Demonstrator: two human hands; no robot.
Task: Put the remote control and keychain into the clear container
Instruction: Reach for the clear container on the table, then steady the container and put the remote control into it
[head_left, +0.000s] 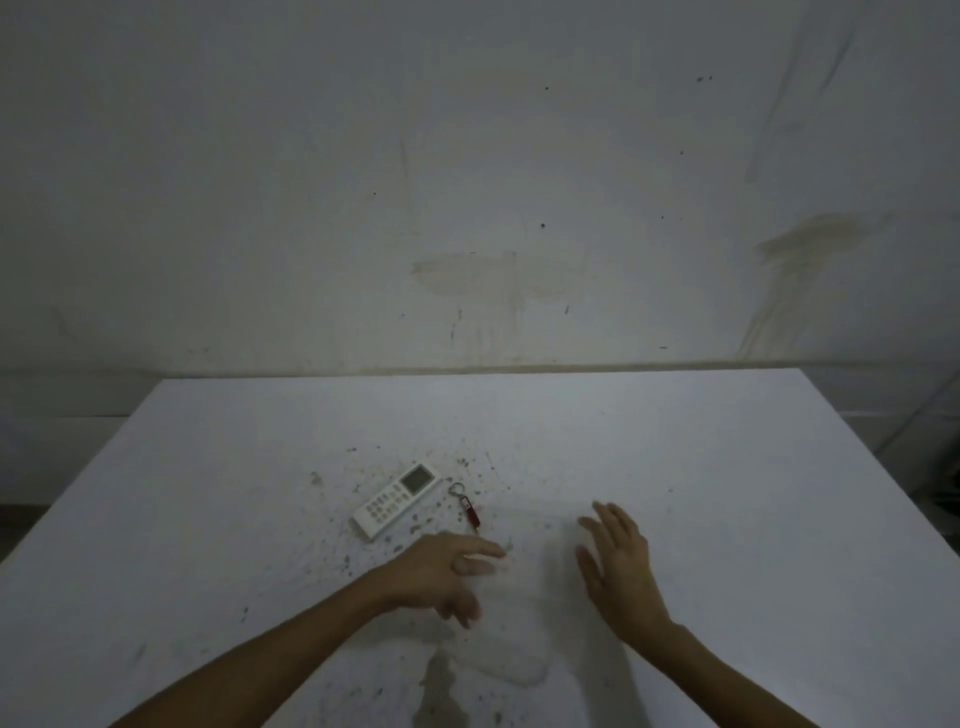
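A white remote control (396, 501) with a small screen lies slanted on the white table (208, 493), left of centre. Just to its right lies a keychain (467, 506) with a metal ring and a dark red tag. A clear container (524, 587), faint and hard to make out, sits nearer to me between my hands. My left hand (441, 571) hovers at the container's left side, fingers loosely spread, holding nothing. My right hand (618, 561) is open at the container's right side, fingers apart; whether either hand touches the container I cannot tell.
The table is speckled with dark stains around the remote, and a larger smear (439, 686) lies near the front edge. A stained pale wall (467, 208) rises just behind the table's far edge. The table's right edge drops off into a dark area.
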